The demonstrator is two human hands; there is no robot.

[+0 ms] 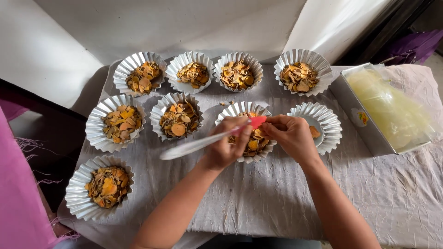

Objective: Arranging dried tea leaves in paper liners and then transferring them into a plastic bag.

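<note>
Grip: left hand (224, 150) closed around tweezers (203, 142); right hand (291, 136) pinching their red tip (256, 121).
Both over a foil cup (240, 109) of dried orange slices, centre of the cloth-covered table (258, 198); a nearly empty cup (328, 121) just right, a tin box (364, 122) far right.

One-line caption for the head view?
Left hand holding tongs and right hand work over a foil cup of dried orange slices among eight others.

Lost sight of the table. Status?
Left hand holds tongs. Right hand at their red tip, over filled foil cup. Nothing blocking.
</note>
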